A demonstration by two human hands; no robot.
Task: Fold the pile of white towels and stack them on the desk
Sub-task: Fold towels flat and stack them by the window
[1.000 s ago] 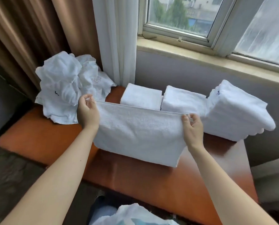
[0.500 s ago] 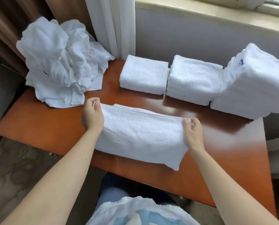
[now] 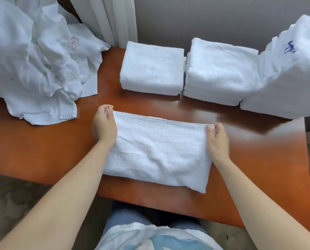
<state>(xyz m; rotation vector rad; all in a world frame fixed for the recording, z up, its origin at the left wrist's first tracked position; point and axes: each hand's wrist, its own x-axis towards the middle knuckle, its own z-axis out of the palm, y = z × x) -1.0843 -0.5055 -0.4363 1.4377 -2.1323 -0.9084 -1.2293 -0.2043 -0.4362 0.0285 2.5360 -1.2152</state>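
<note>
— Where does the single view look from?
— From the person's head, above and behind both hands, tilted steeply down at the desk (image 3: pixel 42 150).
— How near is it?
— Close. The forearms (image 3: pixel 69 195) enter from the bottom edge, and the left hand (image 3: pixel 104 127) and right hand (image 3: pixel 217 141) sit mid-frame, with the towel (image 3: pixel 159 152) between them at centre.
— Which way does it face?
— Forward, past the hands to the wall (image 3: pixel 204 18) beyond them. The lap (image 3: pixel 125 215) shows below the wrists.
</note>
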